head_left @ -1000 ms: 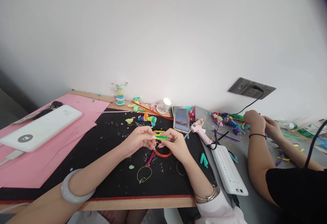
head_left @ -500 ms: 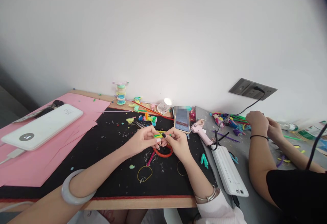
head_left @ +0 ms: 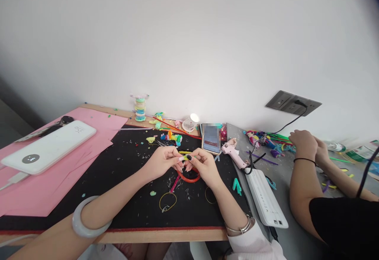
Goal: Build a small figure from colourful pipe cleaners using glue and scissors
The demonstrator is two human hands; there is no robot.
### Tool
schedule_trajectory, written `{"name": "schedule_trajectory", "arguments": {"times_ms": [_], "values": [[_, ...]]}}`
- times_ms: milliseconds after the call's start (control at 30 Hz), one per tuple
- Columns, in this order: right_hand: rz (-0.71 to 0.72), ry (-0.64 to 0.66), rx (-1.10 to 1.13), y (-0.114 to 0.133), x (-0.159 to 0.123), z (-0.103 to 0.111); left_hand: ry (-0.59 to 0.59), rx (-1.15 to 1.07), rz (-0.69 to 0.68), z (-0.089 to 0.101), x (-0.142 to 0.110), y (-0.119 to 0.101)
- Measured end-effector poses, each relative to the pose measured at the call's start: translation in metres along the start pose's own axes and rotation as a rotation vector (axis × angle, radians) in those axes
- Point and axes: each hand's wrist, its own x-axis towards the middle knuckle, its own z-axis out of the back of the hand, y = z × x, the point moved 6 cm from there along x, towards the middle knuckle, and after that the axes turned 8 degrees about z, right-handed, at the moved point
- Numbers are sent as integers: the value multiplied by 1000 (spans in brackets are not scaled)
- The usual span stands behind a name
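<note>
Above the black mat (head_left: pixel 118 196), my left hand (head_left: pixel 164 162) and my right hand (head_left: pixel 205 166) meet at the fingertips. Both pinch a short yellow-green pipe cleaner (head_left: pixel 185 157), mostly covered by the fingers. Just behind them shows another yellow strip (head_left: pixel 184 152), which I cannot tell is joined to it. A red-orange ring (head_left: pixel 189 179) lies below the hands, partly hidden by them. Close to it are a magenta pipe cleaner (head_left: pixel 175 183) and a yellowish loop (head_left: pixel 167 211).
A phone (head_left: pixel 211 139), paper cup (head_left: pixel 191 123) and multicoloured fuzzy piece (head_left: pixel 171 137) lie behind the hands. Rightward are a pink glue gun (head_left: pixel 235 154), white power strip (head_left: pixel 266 198) and another person's hands (head_left: pixel 304 143). A white power bank (head_left: pixel 49 149) rests on pink paper (head_left: pixel 38 196) leftward.
My fingertips have shifted on the yellow-green pipe cleaner, and less of it shows between them. The other person's hands have moved slightly right.
</note>
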Motion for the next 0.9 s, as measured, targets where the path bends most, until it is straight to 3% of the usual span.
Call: {"name": "schedule_trajectory", "arguments": {"times_ms": [367,900], "values": [[79,-116,-50,7,1,8,-18,-66,-28,2,2,2],[57,-67,-70,6,1,7,-24,-25,-32,5,2,-1]]}}
